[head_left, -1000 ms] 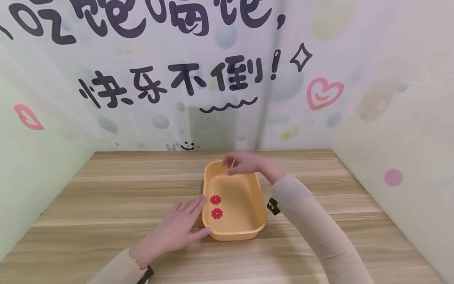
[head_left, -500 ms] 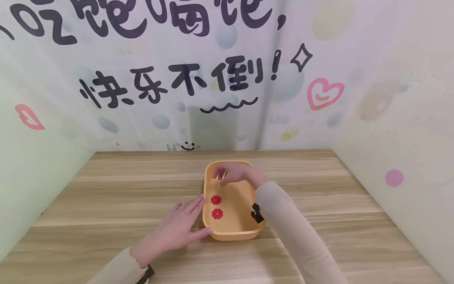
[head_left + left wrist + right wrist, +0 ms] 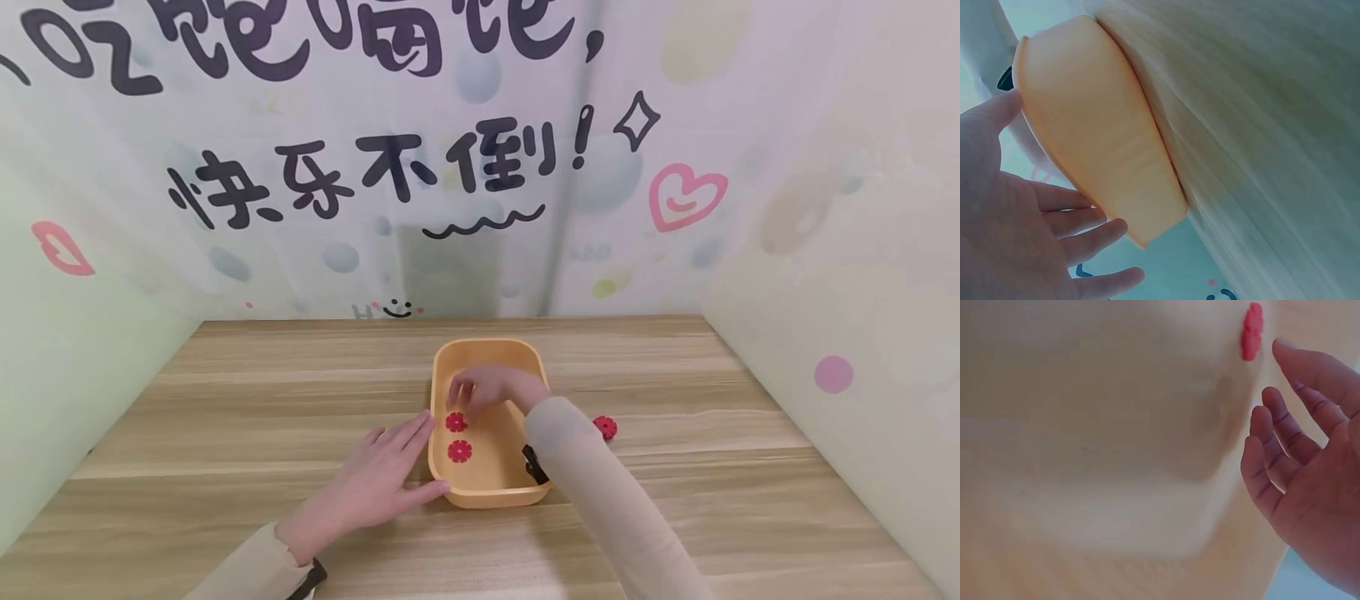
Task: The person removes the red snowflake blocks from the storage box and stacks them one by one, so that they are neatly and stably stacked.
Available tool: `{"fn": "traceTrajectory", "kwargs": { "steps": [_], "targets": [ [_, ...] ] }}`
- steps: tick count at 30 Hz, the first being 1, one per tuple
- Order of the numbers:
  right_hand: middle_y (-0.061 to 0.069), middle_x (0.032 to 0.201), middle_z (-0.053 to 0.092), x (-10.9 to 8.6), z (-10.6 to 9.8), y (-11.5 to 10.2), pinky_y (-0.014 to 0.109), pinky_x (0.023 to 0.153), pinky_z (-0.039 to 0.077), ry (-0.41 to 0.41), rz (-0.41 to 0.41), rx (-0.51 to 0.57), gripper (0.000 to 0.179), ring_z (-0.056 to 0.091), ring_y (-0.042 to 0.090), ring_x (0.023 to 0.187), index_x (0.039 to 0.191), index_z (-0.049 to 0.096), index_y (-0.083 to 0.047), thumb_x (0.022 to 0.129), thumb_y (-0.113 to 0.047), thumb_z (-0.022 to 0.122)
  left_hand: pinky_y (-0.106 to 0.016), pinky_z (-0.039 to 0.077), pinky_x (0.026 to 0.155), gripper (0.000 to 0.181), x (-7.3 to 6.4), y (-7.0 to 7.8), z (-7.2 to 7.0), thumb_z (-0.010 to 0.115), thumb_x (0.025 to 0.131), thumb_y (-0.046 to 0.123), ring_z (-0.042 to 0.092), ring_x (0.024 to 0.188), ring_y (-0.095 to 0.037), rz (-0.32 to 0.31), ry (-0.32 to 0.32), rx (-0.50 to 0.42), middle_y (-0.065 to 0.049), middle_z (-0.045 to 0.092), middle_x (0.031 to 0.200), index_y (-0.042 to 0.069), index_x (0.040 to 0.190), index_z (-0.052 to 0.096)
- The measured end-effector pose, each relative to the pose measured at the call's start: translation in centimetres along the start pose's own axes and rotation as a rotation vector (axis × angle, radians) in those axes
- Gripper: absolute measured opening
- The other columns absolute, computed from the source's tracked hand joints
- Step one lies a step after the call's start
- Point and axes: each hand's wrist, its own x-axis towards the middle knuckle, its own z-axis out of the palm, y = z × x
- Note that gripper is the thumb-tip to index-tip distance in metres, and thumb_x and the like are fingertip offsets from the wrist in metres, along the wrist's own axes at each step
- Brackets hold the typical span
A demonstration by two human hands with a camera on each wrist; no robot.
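An orange plastic tub [image 3: 497,467] stands on the wooden table. Two red notched discs, like snowflake building pieces, lie along its left side: a farther disc [image 3: 453,422] and a nearer disc [image 3: 460,452]. My left hand [image 3: 375,479] rests straight fingers and thumb against the tub's rim, its fingertips also at the outer wall [image 3: 1097,125] in the left wrist view. My right hand [image 3: 495,386] reaches down inside the tub, fingers loosely bent and holding nothing. In the right wrist view, thumb and index tip are beside one red disc [image 3: 1252,331], with a gap between.
Another red disc [image 3: 605,428] lies on the table [image 3: 705,475] right of the tub, partly behind my right sleeve [image 3: 592,475]. White printed walls close in the table at the back [image 3: 300,267] and both sides.
My right hand has moved from over the tub's far rim down and nearer, to the farther disc. The disc right of the tub has come out from behind the sleeve. My left hand stays put.
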Motion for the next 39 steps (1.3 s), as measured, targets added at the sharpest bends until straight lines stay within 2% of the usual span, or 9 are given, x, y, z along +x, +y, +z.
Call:
{"fn": "traceTrajectory", "kwargs": {
  "steps": [7,17,22,29,39],
  "targets": [
    [-0.004,0.092,0.050,0.2,1.0,-0.2,0.027,0.079,0.038,-0.014,0.052,0.028,0.025,0.046,0.013,0.088,0.095,0.058,-0.022,0.074,-0.016,0.070,-0.051,0.029,0.092,0.084,0.0,0.1,-0.1,0.041,0.080,0.064,0.031,0.124,-0.022,0.011,0.011,0.007,-0.010,0.031,0.139,0.002,0.136,0.032],
    [-0.003,0.083,0.054,0.3,1.3,-0.6,0.023,0.073,0.040,-0.003,-0.014,0.042,0.020,0.047,0.012,0.079,0.087,0.058,-0.013,0.073,-0.010,0.071,-0.051,0.030,0.091,0.084,0.0,0.1,0.0,0.042,0.080,0.063,0.032,0.122,-0.023,0.018,0.029,0.011,-0.011,0.032,0.138,0.001,0.135,0.033],
    [-0.005,0.078,0.058,0.4,1.4,-0.6,0.022,0.069,0.041,0.004,-0.020,0.044,0.018,0.050,0.011,0.074,0.084,0.055,-0.013,0.074,-0.008,0.070,-0.050,0.030,0.092,0.084,0.0,0.1,-0.1,0.040,0.080,0.064,0.031,0.123,-0.022,0.019,0.023,0.012,-0.010,0.032,0.138,0.001,0.135,0.033],
    [-0.004,0.083,0.054,0.3,1.4,-0.5,0.023,0.071,0.041,-0.028,0.019,0.050,0.028,0.050,0.011,0.078,0.090,0.053,-0.018,0.071,-0.014,0.073,-0.050,0.029,0.092,0.084,0.0,0.1,-0.1,0.040,0.080,0.065,0.031,0.123,-0.022,0.015,0.022,0.012,-0.010,0.032,0.138,0.001,0.135,0.033],
    [-0.002,0.083,0.053,0.2,1.4,-0.6,0.024,0.071,0.042,-0.045,0.039,0.065,0.028,0.050,0.012,0.077,0.091,0.054,-0.018,0.071,-0.012,0.072,-0.050,0.029,0.092,0.085,0.0,0.1,-0.1,0.040,0.080,0.065,0.031,0.124,-0.022,0.005,0.007,0.013,-0.010,0.031,0.139,0.001,0.135,0.033]
  ]
}}
